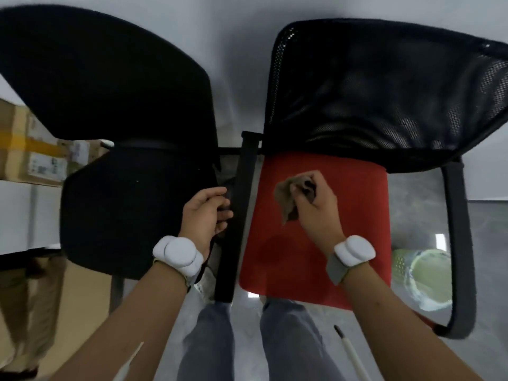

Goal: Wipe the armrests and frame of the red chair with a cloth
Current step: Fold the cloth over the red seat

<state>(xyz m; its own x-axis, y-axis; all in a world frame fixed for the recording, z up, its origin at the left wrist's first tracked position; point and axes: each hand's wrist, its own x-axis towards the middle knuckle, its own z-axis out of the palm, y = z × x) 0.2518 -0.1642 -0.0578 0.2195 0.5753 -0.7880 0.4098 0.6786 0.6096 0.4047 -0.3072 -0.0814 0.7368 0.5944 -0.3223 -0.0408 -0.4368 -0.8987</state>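
The red chair [354, 215] stands right of centre, with a red seat, a black mesh back and black armrests. Its left armrest [242, 193] runs down the middle of the view; its right armrest [459, 243] curves along the right side. My right hand [316, 207] hovers over the red seat, fingers closed around a crumpled brown cloth [287, 198]. My left hand [206, 210] rests against the left side of the left armrest, fingers curled on it. Both wrists carry white bands.
An all-black chair [123, 188] stands close on the left, touching the red chair's armrest. Cardboard boxes [33, 149] sit at the far left. A green and white object [420, 279] lies on the grey floor under the right armrest. My legs in jeans are below.
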